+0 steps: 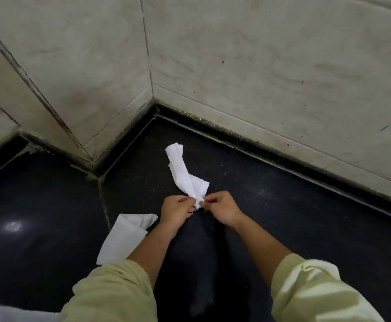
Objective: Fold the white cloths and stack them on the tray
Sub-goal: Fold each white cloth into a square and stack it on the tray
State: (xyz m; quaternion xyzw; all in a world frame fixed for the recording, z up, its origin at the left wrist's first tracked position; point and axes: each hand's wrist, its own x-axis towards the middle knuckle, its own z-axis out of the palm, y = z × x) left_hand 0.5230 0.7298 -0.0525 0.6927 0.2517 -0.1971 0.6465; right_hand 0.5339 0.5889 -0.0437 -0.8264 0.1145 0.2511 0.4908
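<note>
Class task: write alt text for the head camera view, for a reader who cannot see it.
The left hand and right hand pinch the near end of a crumpled white cloth strip that lies on a dark polished stone surface. A second white cloth lies by the left forearm; pale tiled walls meet behind.

The worktop [282, 205] is dark, glossy polished stone; the wall [259, 66] tiles are smooth, faintly veined; both cloths [182, 173] look thin, matt white fabric; the sleeves [110, 291] soft cloth.

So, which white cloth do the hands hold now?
The twisted cloth that stretches toward the wall corner: the left hand and right hand pinch its near end. The other cloth lies loose by the left forearm.
</note>
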